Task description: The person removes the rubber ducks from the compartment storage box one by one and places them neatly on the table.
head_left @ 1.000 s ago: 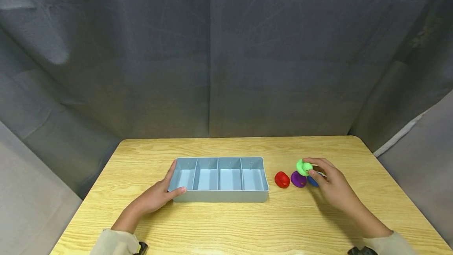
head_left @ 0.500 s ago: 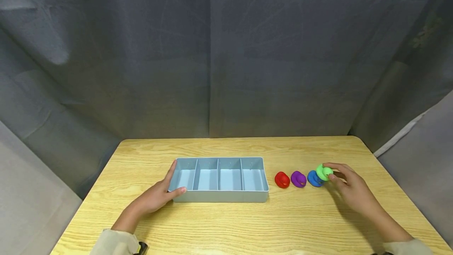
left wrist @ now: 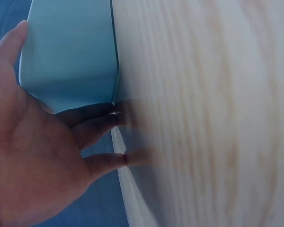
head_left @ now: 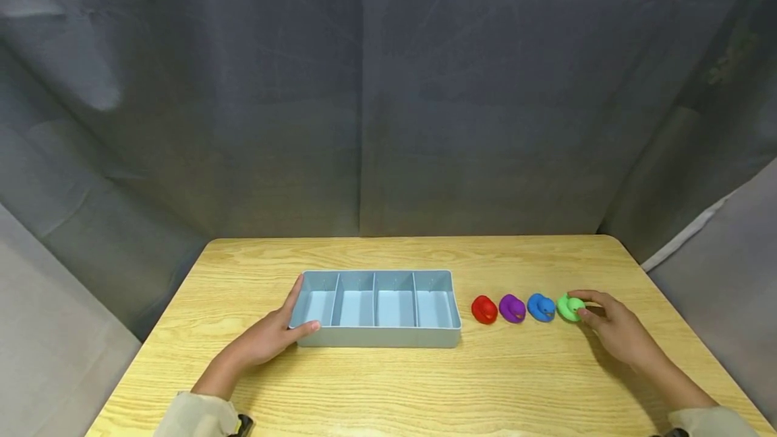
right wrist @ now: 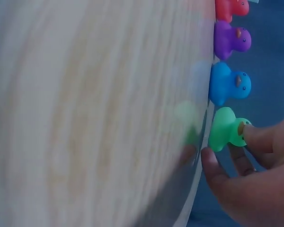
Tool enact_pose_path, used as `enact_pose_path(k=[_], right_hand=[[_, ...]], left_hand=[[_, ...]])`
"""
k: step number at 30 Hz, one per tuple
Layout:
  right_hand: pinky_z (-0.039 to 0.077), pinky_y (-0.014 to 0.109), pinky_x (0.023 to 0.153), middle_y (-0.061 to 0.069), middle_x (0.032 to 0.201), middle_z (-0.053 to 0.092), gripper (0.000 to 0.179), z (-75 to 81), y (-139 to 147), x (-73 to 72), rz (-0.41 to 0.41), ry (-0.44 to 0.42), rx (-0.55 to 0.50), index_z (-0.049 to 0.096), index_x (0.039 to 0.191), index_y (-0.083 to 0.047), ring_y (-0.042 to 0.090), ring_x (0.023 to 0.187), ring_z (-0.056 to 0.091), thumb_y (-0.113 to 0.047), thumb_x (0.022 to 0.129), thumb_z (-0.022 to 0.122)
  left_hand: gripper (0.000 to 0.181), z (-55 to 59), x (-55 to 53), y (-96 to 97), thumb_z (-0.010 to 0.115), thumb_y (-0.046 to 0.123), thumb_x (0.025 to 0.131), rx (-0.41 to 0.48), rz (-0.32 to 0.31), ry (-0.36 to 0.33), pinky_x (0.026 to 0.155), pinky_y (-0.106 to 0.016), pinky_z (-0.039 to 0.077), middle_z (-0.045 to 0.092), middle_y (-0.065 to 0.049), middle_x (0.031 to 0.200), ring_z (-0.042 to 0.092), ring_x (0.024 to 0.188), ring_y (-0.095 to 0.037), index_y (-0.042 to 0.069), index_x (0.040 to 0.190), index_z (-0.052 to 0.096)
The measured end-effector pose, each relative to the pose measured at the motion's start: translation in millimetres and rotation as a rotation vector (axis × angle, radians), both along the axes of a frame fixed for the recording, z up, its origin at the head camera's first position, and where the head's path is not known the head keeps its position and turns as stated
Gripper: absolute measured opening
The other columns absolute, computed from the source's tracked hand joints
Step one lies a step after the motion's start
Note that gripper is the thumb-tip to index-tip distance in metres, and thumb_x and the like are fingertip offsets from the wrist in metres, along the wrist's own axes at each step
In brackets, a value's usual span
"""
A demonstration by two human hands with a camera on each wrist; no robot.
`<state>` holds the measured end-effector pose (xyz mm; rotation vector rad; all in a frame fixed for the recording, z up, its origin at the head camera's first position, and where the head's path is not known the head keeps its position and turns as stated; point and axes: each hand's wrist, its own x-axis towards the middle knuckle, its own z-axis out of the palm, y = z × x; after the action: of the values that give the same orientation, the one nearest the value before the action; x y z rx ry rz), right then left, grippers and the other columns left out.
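Observation:
A light blue-grey box [head_left: 376, 337] with several compartments lies lengthwise on the wooden table. My left hand [head_left: 267, 336] rests at its left end, fingers extended along the side and thumb on the front rim. In the left wrist view the fingertips reach the tabletop beside the box [left wrist: 71, 52]. On the right, my right hand [head_left: 619, 336] holds a green rubber duck [head_left: 569, 308] between thumb and fingers, at table level. It ends a row with a blue duck [head_left: 540, 307], a purple duck [head_left: 512, 309] and a red duck [head_left: 484, 309].
The wooden table [head_left: 388, 390] has rounded far corners. A dark grey curtain [head_left: 388, 120] hangs directly behind it, and lighter grey cloth [head_left: 728, 275] hangs along the right side. The red duck sits just right of the box.
My right hand has carried the green duck rightward over the purple and blue ducks and lowered it to the right of the blue one. The left hand and box have stayed put.

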<state>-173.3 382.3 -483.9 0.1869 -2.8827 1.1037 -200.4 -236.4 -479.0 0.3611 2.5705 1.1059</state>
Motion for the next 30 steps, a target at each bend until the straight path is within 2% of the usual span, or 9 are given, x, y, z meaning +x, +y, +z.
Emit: enact_pose_path(k=[4,8,11,14,16,21,25,30], right_hand=[[0.057,0.033,0.077,0.034,0.138,0.054,0.036,-3.0,1.6,-1.4,0.019,-0.036,0.004,0.053,0.142,0.006,0.052,0.116,0.061,-0.007,0.108,0.052],[0.054,0.026,0.076,0.032,0.134,0.059,0.035,-5.1,0.9,-2.5,0.023,-0.025,0.017,0.056,0.139,0.006,0.048,0.113,0.064,-0.005,0.106,0.056],[0.056,0.029,0.078,0.032,0.135,0.058,0.037,-4.8,-0.3,-2.3,0.029,-0.016,0.01,0.055,0.14,0.006,0.049,0.114,0.064,-0.004,0.105,0.059],[0.059,0.039,0.08,0.033,0.138,0.055,0.042,-2.7,-2.1,-1.9,0.023,-0.006,0.016,0.052,0.143,0.007,0.053,0.117,0.061,-0.007,0.104,0.061],[0.059,0.05,0.085,0.034,0.14,0.052,0.046,0.8,-4.7,-0.8,0.015,0.0,0.029,0.049,0.145,0.006,0.057,0.12,0.057,-0.012,0.105,0.061],[0.045,0.073,0.092,0.035,0.143,0.047,0.053,12.7,-23.1,4.7,0.0,0.054,0.097,0.046,0.148,0.007,0.063,0.126,0.045,-0.027,0.109,0.055],[0.039,0.078,0.095,0.035,0.147,0.043,0.058,21.8,-47.7,9.7,0.027,0.083,0.128,0.043,0.151,0.005,0.064,0.129,0.042,-0.034,0.109,0.055],[0.032,0.083,0.097,0.033,0.156,0.036,0.066,27.7,-78.2,15.5,0.055,0.098,0.147,0.041,0.154,0.001,0.066,0.138,0.032,-0.04,0.105,0.06]], left_hand=[[0.098,0.9,0.1,0.5,0.059,0.052,0.103,-0.007,-0.005,0.006,0.115,-0.064,0.033,0.025,-0.029,0.165,0.039,0.146,-0.047,0.037,0.163,-0.016],[0.098,2.1,0.4,0.9,0.059,0.054,0.102,-0.029,-0.002,0.013,0.116,-0.064,0.032,0.026,-0.029,0.165,0.038,0.146,-0.047,0.036,0.164,-0.016],[0.099,2.7,0.6,1.1,0.059,0.055,0.102,-0.049,0.003,0.017,0.116,-0.064,0.032,0.026,-0.029,0.165,0.036,0.148,-0.047,0.034,0.165,-0.015],[0.099,3.8,0.5,1.3,0.059,0.056,0.101,-0.074,0.0,0.026,0.116,-0.064,0.032,0.026,-0.029,0.164,0.036,0.147,-0.047,0.032,0.165,-0.013],[0.1,5.1,0.1,1.3,0.059,0.056,0.101,-0.09,-0.006,0.03,0.115,-0.063,0.033,0.027,-0.029,0.165,0.037,0.147,-0.047,0.031,0.165,-0.013],[0.1,11.9,-0.1,0.8,0.058,0.057,0.101,-0.146,-0.028,0.04,0.116,-0.064,0.032,0.021,-0.024,0.168,0.033,0.15,-0.046,0.026,0.166,-0.011],[0.1,18.8,2.4,1.0,0.057,0.06,0.1,-0.211,-0.028,0.09,0.117,-0.065,0.029,0.013,-0.019,0.171,0.024,0.153,-0.045,0.024,0.167,-0.008],[0.096,26.8,11.3,5.0,0.053,0.068,0.098,-0.338,0.004,0.236,0.111,-0.08,0.019,0.015,-0.017,0.171,0.02,0.154,-0.048,0.029,0.168,0.0]])
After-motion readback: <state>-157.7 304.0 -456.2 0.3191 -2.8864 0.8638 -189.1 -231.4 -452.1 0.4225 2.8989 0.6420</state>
